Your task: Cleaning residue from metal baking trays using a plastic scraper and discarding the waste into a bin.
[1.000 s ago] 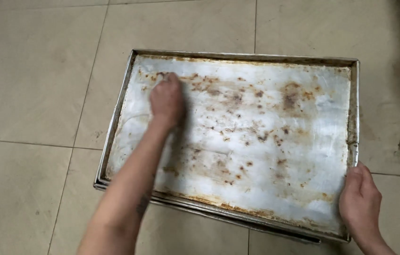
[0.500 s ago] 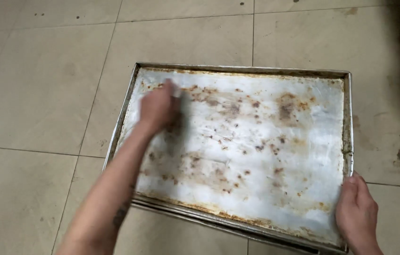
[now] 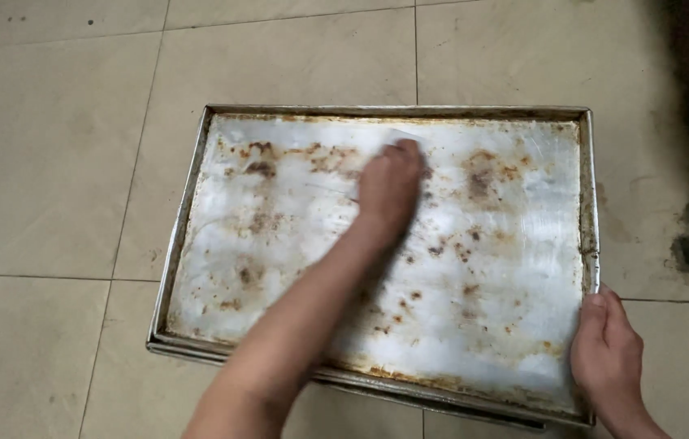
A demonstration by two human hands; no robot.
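The tray (image 3: 223,244) is laid on the floor, long side left to right. Its middle is pressed by the left hand (image 3: 389,189), fingers curled. Its near right corner is gripped by the right hand (image 3: 608,354)

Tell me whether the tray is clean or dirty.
Dirty: brown burnt-on spots cover the metal tray, with the left hand pressed on it and the right hand gripping its edge.

No packages, labels, signs or screens anywhere in view.
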